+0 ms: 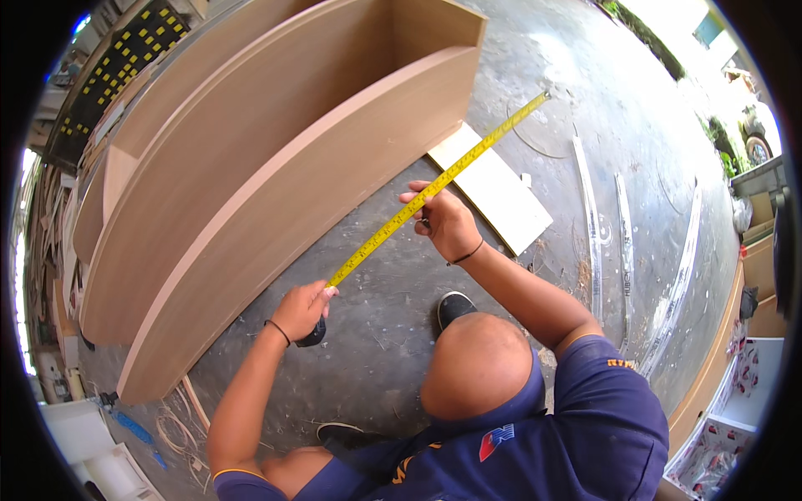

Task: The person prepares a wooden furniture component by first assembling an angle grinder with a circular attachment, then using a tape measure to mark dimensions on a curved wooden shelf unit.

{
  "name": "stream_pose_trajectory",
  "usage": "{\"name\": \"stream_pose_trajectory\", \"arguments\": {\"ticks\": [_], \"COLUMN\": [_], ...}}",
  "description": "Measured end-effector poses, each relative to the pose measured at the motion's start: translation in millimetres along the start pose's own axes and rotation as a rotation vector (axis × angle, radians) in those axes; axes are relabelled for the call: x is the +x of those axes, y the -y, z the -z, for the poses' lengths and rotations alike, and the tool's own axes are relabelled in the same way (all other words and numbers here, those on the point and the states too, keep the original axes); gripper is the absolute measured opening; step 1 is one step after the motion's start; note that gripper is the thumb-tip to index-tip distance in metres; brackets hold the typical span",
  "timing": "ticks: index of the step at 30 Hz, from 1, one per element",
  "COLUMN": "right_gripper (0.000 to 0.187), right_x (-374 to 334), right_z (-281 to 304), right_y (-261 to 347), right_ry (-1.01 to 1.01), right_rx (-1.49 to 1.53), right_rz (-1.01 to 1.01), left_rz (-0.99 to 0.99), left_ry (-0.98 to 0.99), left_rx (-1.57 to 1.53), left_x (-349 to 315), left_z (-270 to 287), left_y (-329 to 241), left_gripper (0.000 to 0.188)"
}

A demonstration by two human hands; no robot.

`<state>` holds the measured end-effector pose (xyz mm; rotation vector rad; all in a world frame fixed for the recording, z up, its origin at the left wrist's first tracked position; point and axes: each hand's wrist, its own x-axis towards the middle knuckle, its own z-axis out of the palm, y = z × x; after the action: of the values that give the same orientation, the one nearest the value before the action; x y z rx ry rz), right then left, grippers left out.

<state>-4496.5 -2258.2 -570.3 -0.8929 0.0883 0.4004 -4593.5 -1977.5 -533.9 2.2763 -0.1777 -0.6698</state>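
My left hand (301, 312) grips the dark case of a tape measure (312, 336), which is partly hidden under my fingers. Its yellow blade (494, 136) is drawn out to the upper right and ends in the air over the floor. Partway along, my right hand (451, 227) pinches the blade between curled fingers and thumb. To the left of both hands lies a large wood-toned cabinet or shelf unit (276, 188) with long panels and open bays. Beneath the blade, past my right hand, a pale flat board (501, 196) rests on the floor.
Long clear plastic strips (628, 250) lie on the grey concrete floor (535, 75) to the right. White boxes (725, 438) stand at the lower right. Blue cord (138, 427) and loose scraps are at the lower left. My knee (480, 363) is bent close below the hands.
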Motion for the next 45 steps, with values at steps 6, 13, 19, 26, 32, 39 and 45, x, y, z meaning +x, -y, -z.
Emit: {"name": "stream_pose_trajectory", "arguments": {"ticks": [6,13,19,26,32,39,45], "right_gripper": [0.024,0.017,0.014,0.018,0.027,0.028,0.031], "right_x": [64,159,206,229,240,242,256], "right_z": [110,145,156,174,189,181,184], "right_y": [-41,-61,-55,-54,-62,-58,-73], "right_ry": [-0.415,-0.549,-0.583,-0.583,-0.744,-0.787,-0.800], "right_rx": [0.156,0.154,0.097,-0.069,-0.363,-0.483,-0.706], "right_rz": [-0.012,0.048,0.038,-0.015,0.079,0.113,0.127], "left_rz": [0.065,0.250,0.295,0.392,0.382,0.387,0.344], "left_ry": [-0.022,-0.207,-0.244,-0.249,-0.215,-0.244,-0.324], "left_rx": [0.268,0.378,0.442,0.377,0.348,0.242,0.235], "left_x": [74,58,75,107,114,114,73], "left_z": [-26,-24,-22,-29,-29,-18,6], "left_y": [14,81,102,117,118,127,149], "left_gripper": [0.031,0.029,0.034,0.032,0.035,0.042,0.039]}}
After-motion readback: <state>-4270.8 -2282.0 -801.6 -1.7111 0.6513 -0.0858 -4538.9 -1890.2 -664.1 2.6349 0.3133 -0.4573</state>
